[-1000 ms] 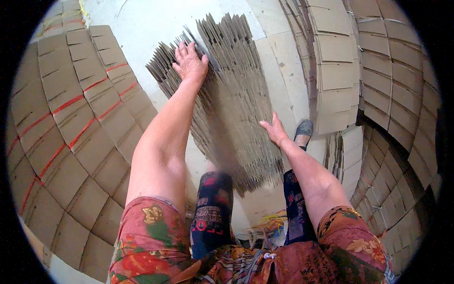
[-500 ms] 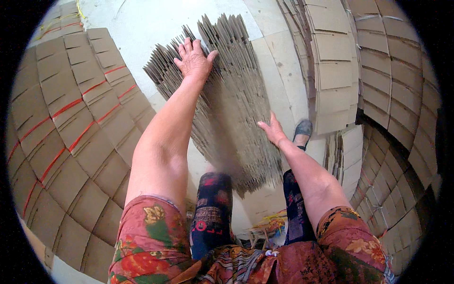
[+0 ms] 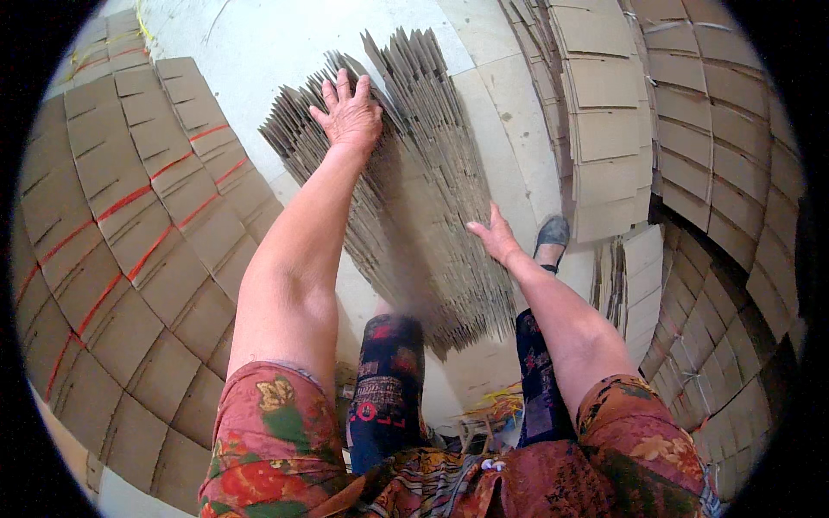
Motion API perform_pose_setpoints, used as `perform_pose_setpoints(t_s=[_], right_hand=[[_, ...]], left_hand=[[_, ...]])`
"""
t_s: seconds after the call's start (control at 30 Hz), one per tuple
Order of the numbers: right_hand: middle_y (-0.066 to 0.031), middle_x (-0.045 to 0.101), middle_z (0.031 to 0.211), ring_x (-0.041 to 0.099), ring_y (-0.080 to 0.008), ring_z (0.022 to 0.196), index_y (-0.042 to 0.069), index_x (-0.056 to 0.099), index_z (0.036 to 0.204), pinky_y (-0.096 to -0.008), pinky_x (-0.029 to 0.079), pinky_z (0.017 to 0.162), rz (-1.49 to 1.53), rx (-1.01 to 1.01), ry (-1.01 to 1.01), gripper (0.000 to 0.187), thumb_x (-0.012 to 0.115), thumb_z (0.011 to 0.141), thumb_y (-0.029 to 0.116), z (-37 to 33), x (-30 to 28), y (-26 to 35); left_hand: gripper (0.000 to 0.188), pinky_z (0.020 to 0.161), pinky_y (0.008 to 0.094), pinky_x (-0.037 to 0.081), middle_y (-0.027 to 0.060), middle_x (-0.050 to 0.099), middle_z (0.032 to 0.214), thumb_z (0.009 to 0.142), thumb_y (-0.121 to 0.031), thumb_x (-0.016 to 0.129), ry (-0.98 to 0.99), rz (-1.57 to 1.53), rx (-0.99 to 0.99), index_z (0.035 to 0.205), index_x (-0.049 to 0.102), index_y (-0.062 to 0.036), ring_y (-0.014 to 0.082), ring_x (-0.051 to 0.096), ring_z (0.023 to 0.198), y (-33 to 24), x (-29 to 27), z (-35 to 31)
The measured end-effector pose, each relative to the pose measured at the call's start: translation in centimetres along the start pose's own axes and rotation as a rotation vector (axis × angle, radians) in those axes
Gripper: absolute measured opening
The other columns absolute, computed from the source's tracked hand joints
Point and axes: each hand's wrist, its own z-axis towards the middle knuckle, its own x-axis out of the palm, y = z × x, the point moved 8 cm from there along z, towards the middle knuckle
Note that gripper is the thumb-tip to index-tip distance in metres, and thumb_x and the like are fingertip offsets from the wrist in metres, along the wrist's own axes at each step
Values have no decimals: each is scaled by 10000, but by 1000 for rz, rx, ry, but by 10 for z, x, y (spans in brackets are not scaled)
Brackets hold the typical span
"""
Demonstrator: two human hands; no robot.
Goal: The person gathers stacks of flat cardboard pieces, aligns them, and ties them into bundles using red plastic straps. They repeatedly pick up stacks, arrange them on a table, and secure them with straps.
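Note:
A thick stack of brown cardboard sheets point(image 3: 432, 198) stands on edge between my legs, their ragged upper edges facing me. Toward its far end the stack parts into two bunches with a narrow gap. My left hand point(image 3: 351, 116) lies on top of the left bunch near that gap, its fingers spread and pointing away from me. Against the right side of the stack rests my right hand point(image 3: 496, 237), thumb out over the top edges. Its other fingers are mostly hidden, but it looks stretched flat along the side.
Tall cardboard bundles tied with red straps point(image 3: 129, 194) rise on the left. Stacked cardboard point(image 3: 600, 104) and bundles with white straps point(image 3: 691, 104) line the right. My shoe point(image 3: 553, 231) is on the pale floor point(image 3: 259, 43); yellow strapping point(image 3: 496, 406) lies near my legs.
My left hand has shifted slightly to the left, its thumb now drawn in closer. The gap between the two cardboard bunches looks a little wider. My right hand has hardly moved.

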Motion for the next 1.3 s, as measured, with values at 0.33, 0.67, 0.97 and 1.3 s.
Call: perform_pose_setpoints(t_s=[0.33, 0.67, 0.97, 1.3], right_hand=[[-247, 427, 1262, 417, -341, 1181, -12, 191, 1343, -378, 327, 986, 25, 35, 26, 801, 641, 763, 309, -4, -4, 6], [-232, 419, 1276, 407, -329, 1192, -4, 210, 1344, -371, 323, 992, 53, 14, 25, 815, 651, 752, 342, 0, -3, -2], [-245, 392, 1295, 393, -337, 1202, 11, 205, 1356, -373, 319, 997, 9, -3, 6, 826, 641, 756, 373, 4, 0, -11], [-256, 441, 1247, 431, -348, 1168, 16, 230, 1345, -386, 348, 969, 63, 63, -23, 812, 647, 740, 363, 0, -14, -6]], left_hand=[[613, 992, 581, 225, 93, 205, 1425, 739, -367, 646, -52, -203, -137, 1265, 386, -190, 326, 181, 1311, -5, -3, -2], [620, 1025, 597, 97, 43, 111, 1473, 764, -43, 492, 62, -39, 115, 1298, 378, -336, 313, 103, 1347, -32, 11, -1], [739, 1009, 574, 178, 90, 207, 1422, 701, -488, 652, -61, -278, -70, 1268, 385, -97, 319, 127, 1330, -46, -3, -5], [653, 1053, 475, 186, 83, 203, 1428, 715, -298, 655, -149, -318, -29, 1272, 370, -114, 308, 142, 1330, -15, 13, -10]])
